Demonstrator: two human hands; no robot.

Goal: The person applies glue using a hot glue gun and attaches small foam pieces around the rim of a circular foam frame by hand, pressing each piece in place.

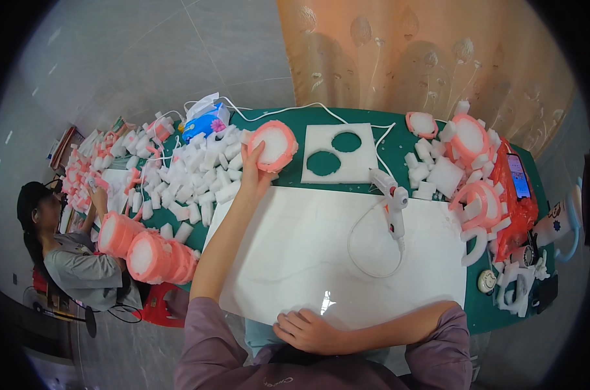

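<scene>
My left arm stretches forward over the table. Its hand [256, 170] grips the lower left edge of a round white foam piece with a pink foam rim [273, 147], thumb and fingers around the rim. Beside this piece lies a heap of small white foam chunks [191, 169]. My right hand [308, 330] rests at the front edge of the white board [295, 260], fingers loosely bent and slightly apart, with nothing seen in them. A white glue gun [394, 207] with a looped cable lies on the board, away from both hands.
A white foam sheet with two round holes [366, 170] lies behind the board. Pink foam rolls [151, 258] stand at left, near a seated co-worker [80, 266]. On the right are foam rings [477, 203], a red plastic bag [501, 227] and a phone [518, 175]. A blue tissue pack [206, 122] sits behind.
</scene>
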